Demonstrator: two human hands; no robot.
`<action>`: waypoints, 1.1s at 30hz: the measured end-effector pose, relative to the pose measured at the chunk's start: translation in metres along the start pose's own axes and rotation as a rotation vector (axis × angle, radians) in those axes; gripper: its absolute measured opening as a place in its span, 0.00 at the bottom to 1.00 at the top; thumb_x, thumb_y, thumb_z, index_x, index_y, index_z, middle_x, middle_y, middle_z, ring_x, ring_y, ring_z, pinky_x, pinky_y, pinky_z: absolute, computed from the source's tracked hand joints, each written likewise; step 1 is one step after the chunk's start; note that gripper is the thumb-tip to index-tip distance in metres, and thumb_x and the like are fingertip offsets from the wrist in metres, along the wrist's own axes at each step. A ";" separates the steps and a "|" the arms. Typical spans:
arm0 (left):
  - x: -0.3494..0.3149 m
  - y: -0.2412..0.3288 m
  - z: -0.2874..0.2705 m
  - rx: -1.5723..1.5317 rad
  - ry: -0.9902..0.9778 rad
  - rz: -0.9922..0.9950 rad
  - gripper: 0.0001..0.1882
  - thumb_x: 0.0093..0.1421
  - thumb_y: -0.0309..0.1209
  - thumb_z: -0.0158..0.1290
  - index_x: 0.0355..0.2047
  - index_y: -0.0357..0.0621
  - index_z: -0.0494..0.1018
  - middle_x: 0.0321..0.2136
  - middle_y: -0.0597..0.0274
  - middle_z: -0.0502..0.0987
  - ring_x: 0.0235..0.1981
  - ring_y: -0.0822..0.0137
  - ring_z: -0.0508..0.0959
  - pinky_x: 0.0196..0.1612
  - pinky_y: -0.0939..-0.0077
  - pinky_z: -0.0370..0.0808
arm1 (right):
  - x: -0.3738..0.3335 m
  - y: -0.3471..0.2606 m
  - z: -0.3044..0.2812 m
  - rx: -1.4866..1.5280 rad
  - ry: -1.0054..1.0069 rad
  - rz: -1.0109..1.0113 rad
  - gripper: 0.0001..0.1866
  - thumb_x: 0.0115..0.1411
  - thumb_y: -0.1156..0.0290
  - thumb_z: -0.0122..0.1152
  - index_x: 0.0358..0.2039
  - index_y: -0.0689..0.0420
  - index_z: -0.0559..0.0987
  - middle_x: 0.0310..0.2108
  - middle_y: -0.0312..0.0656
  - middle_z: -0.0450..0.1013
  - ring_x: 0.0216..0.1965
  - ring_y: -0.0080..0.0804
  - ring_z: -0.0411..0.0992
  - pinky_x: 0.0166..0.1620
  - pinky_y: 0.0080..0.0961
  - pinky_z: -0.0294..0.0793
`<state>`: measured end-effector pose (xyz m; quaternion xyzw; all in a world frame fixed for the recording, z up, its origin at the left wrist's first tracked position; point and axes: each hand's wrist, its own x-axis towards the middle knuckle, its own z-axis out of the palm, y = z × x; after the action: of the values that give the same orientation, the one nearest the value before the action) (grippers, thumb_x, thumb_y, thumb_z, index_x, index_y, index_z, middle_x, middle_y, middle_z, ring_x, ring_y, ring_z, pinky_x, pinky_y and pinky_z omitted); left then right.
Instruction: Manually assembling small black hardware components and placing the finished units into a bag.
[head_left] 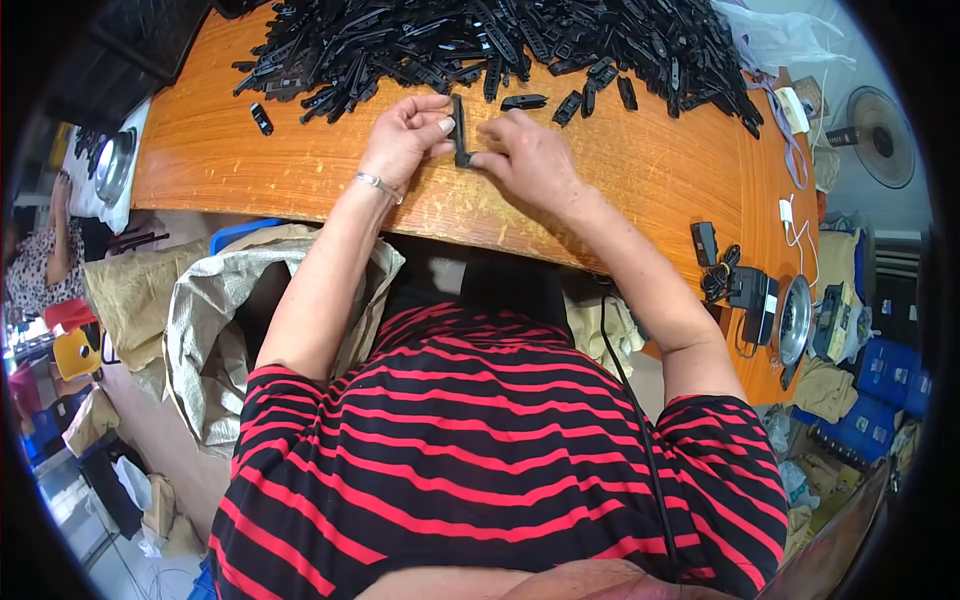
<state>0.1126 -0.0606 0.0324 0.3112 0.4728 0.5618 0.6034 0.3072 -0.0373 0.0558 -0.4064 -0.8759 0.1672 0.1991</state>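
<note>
Just above the front part of the wooden table [300, 180], my two hands meet around a slim black plastic part [459, 130]. My left hand [405, 140], with a bracelet at the wrist, pinches it along its upper half between thumb and fingers. At its lower end the thumb of my right hand [530, 160] presses against a short sideways piece; the other fingers are curled. Beyond my hands lies a big heap of similar black plastic parts [420, 45]. A few loose pieces lie nearer, among them a black part [523, 102] close to my right fingers.
One small black piece [261, 118] lies apart at left. Black adapters with cables [752, 290] and a metal bowl [794, 320] sit at the table's right end. An opened woven sack [205, 330] stands below the front edge at left. A fan [880, 137] is at far right.
</note>
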 end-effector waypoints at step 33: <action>-0.008 -0.016 0.013 0.553 0.057 0.043 0.08 0.55 0.26 0.60 0.29 0.37 0.72 0.21 0.67 0.74 0.20 0.77 0.72 0.24 0.83 0.70 | 0.002 0.009 -0.004 0.535 -0.263 0.495 0.14 0.60 0.65 0.62 0.27 0.62 0.71 0.14 0.36 0.70 0.11 0.18 0.65 0.13 0.20 0.62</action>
<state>0.1311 -0.0692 0.0236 0.4581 0.6180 0.4328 0.4699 0.3135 -0.0294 0.0558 -0.5141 -0.6950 0.4835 0.1376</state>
